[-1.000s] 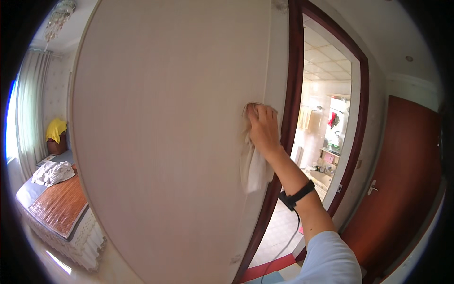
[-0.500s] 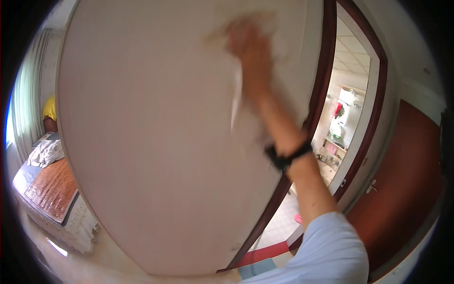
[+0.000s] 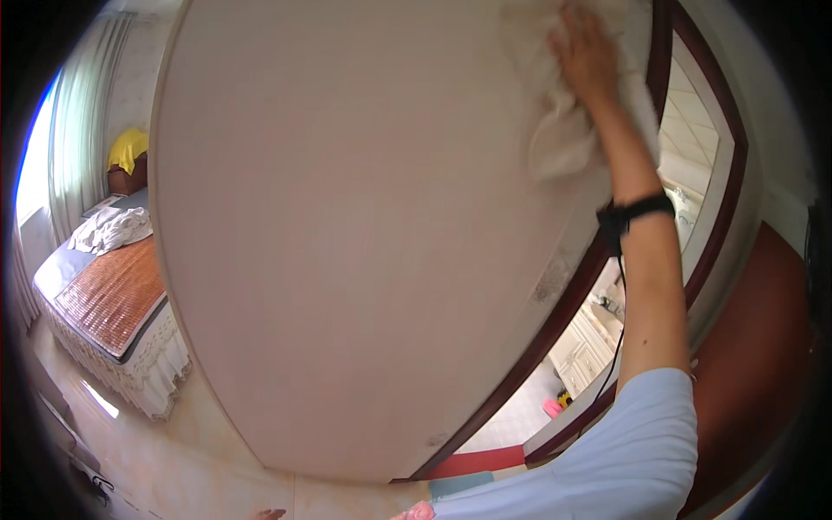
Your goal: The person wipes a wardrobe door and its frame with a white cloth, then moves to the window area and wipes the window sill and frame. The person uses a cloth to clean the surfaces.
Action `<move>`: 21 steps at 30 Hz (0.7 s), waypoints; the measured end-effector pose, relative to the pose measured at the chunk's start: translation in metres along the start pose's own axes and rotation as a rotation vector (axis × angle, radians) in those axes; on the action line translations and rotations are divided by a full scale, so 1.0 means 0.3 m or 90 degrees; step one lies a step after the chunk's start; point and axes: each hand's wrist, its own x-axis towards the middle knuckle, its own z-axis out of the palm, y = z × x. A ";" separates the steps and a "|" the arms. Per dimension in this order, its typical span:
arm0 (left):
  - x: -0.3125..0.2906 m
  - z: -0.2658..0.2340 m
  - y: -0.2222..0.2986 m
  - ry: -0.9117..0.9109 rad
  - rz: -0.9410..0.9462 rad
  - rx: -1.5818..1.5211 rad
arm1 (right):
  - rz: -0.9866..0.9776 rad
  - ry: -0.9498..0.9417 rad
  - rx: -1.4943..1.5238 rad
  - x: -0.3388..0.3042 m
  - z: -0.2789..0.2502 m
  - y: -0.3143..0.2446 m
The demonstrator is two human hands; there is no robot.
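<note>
High on the right part of a pale wall panel (image 3: 347, 243), my right hand (image 3: 591, 65) presses a whitish cloth (image 3: 563, 143) against the surface. My fingers are laid over the cloth and hold it there, and its loose end hangs below the palm in folds. A black band (image 3: 646, 208) with a thin cord circles my right wrist. Only the fingertips of my left hand (image 3: 270, 514) show at the lower edge, stretched out with nothing seen in them; the rest of that hand is out of the picture.
Right of the panel runs a dark red door frame (image 3: 520, 390), with a tiled room beyond. A brown-red door (image 3: 763, 347) stands at far right. To the left is a bed (image 3: 113, 295) with a woven mat and crumpled white cloth. A grey scuff (image 3: 550, 282) marks the panel's right side.
My right hand has moved with the cloth to the right across the panel. The view has shifted, and the fingertips of my left hand have come in at the lower edge.
</note>
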 end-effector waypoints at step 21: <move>-0.184 -0.009 -0.002 0.103 -0.104 -0.076 | -0.121 0.081 -0.022 0.065 0.122 -0.221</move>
